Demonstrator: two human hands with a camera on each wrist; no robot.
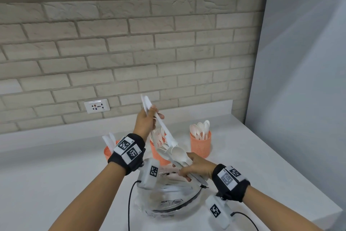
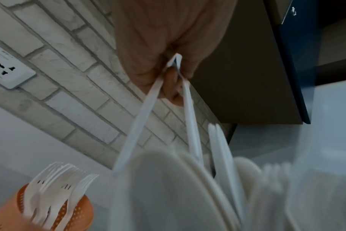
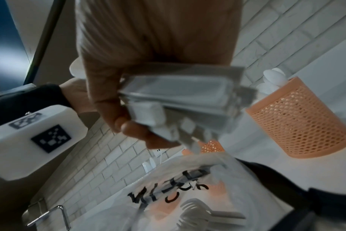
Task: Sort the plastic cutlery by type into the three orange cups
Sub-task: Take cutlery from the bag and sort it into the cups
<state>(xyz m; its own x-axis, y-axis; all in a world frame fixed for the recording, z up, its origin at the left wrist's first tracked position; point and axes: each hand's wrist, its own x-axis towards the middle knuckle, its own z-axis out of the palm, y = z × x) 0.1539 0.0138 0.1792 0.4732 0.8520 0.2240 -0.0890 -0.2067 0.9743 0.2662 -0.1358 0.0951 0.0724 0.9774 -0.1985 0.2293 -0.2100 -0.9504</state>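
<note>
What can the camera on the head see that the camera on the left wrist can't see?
Only the head view shows all three orange cups together: the left cup, the spoon cup, plus the right hand gripping a bundle of cutlery over the plastic bag.

Only the left wrist view shows the forks' tines close up.

Both show the left hand pinching white handles, the fork cup and the wall socket.

Head cam looks down over both hands; each wrist cam sits close under its palm, both catching the brick wall (image 2: pixel 73 87).
</note>
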